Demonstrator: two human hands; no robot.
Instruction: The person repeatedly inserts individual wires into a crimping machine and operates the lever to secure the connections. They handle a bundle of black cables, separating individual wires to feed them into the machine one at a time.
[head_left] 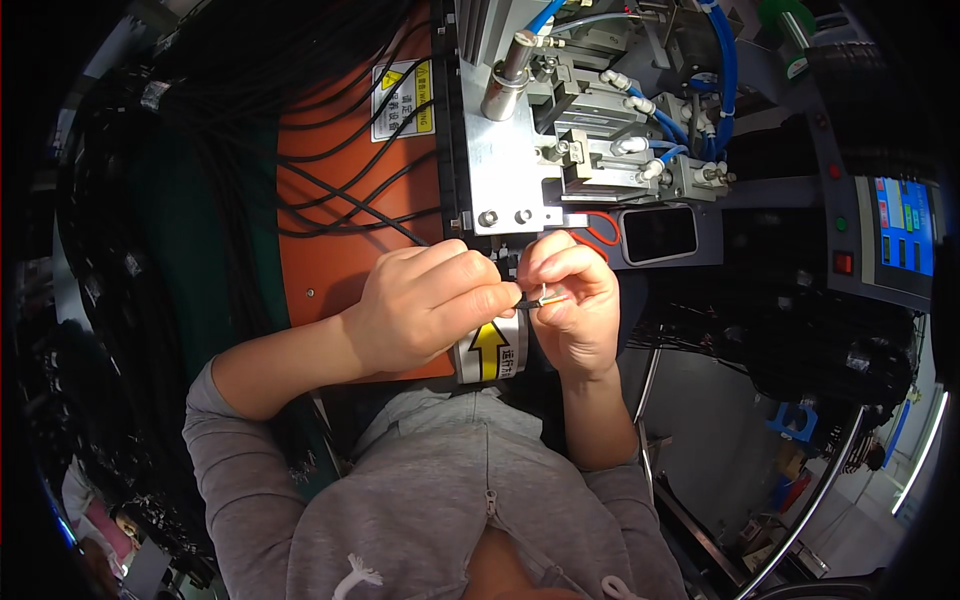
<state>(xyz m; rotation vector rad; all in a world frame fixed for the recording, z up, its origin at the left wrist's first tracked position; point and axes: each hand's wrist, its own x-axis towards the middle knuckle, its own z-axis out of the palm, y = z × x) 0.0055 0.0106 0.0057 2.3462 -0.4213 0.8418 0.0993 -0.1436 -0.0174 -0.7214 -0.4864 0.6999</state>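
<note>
Left of the metal machine (497, 165), a mass of loose black cables (230, 95) spills across the orange worktop (340, 265); a tug could snag the held cable (526, 304) among them, if it runs that way, which is hidden. Both hands work close in front of the machine, so a slip forward could knock knuckles on its near edge. The left hand (430, 300) pinches the held cable; the right hand (577, 315) closes thumb and finger around its wires, how firmly I cannot tell. Too hard a pull could bend or break one.

The held cable, just in front of the machine, is black and slender, its jacket ending between the hands. Thinner still are a white wire (544, 292), sticking up, and an orange wire (556, 299), pointing right.
</note>
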